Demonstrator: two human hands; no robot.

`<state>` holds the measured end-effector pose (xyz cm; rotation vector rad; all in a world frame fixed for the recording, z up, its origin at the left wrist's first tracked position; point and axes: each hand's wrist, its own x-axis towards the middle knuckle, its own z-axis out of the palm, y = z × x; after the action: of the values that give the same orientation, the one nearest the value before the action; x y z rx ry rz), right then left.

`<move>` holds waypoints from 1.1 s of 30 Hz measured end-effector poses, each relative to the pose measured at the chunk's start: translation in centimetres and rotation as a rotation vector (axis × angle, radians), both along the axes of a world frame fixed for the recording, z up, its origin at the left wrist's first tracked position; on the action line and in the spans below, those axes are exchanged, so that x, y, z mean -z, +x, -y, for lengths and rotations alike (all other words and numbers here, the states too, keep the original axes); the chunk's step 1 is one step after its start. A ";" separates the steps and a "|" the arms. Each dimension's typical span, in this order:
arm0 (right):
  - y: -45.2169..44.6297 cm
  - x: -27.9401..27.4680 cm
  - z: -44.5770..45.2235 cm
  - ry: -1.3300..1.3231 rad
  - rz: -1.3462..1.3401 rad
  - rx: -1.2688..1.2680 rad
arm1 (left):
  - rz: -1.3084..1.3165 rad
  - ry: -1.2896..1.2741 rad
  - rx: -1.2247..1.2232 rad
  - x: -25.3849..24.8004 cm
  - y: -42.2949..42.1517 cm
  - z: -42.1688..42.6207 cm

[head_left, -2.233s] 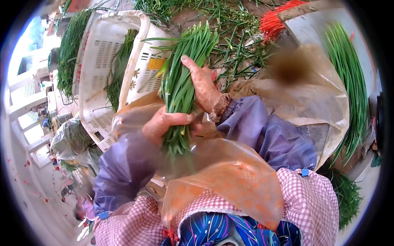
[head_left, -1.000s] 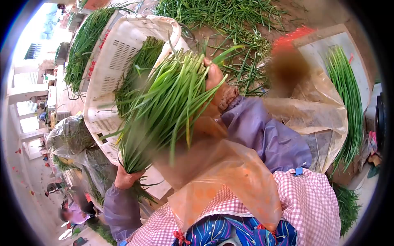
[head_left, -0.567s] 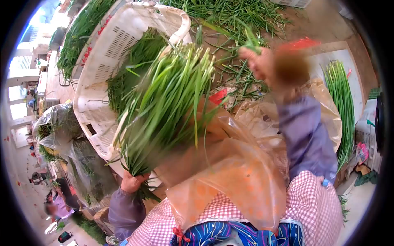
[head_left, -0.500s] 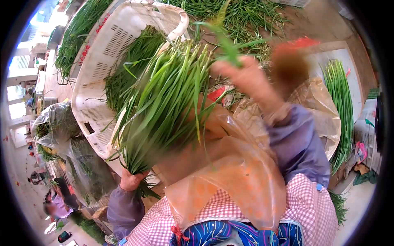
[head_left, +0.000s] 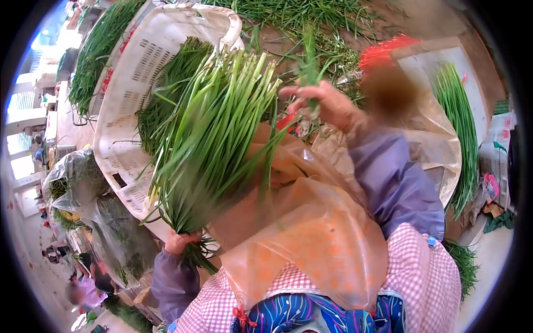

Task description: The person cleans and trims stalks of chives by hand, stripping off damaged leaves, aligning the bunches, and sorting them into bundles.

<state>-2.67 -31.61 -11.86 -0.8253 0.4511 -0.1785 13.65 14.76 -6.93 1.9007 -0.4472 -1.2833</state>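
My left hand point(head_left: 182, 242) is closed round the narrow leafy end of a large bunch of garlic chives point(head_left: 214, 139). The bunch fans upward, its pale cut ends at the top, in front of the basket. To the right of those ends, my right hand point(head_left: 330, 105) pinches a few loose chive leaves point(head_left: 310, 58), partly smeared by motion. Its fingers are bent round them and some fingertips stand apart. An orange translucent plastic sheet point(head_left: 311, 238) covers my lap below the bunch.
A white plastic basket point(head_left: 119, 119) holds more chives behind the bunch. Loose chives point(head_left: 300, 14) litter the surface ahead, near red ties point(head_left: 383, 50). On the right, another chive bunch point(head_left: 458, 133) lies on a white board point(head_left: 425, 61). Another person point(head_left: 88, 291) is at lower left.
My right hand has turned slightly and shifted left, and the leaves in it now point more upright. The large bunch has moved a little left in view, still in my left hand.
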 end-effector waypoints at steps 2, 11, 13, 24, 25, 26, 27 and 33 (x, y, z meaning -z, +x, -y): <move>1.4 1.4 -1.6 0.110 -0.002 -0.166 | 0.344 0.003 0.167 -1.3 -0.6 1.9; -1.2 7.1 4.8 -0.607 -0.200 0.289 | -0.188 0.072 -0.253 1.5 -0.7 -1.4; -1.9 4.5 5.0 -1.014 -0.505 0.241 | -0.360 -0.053 -0.288 4.5 1.1 -3.4; 3.7 -2.1 -2.6 -0.801 -0.298 -0.294 | -0.405 -0.171 -0.078 6.4 2.6 -5.1; 3.8 -1.1 -2.5 -0.824 -0.217 -0.247 | -0.857 -0.135 -0.286 8.9 3.8 -7.3; 3.8 -0.3 -2.3 -0.846 -0.138 -0.199 | -1.253 -0.017 -0.561 11.3 5.0 -9.4; 3.4 -0.2 -1.9 -0.645 0.006 -0.098 | -1.194 -0.024 -0.561 11.0 4.9 -8.9; -2.5 4.5 8.6 0.007 0.188 0.035 | -0.490 -0.113 -0.118 7.5 3.4 -3.2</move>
<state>-5.16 -40.25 -16.41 -0.7856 0.2889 -0.2842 17.06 18.00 -14.40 1.4304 -0.1449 -1.5459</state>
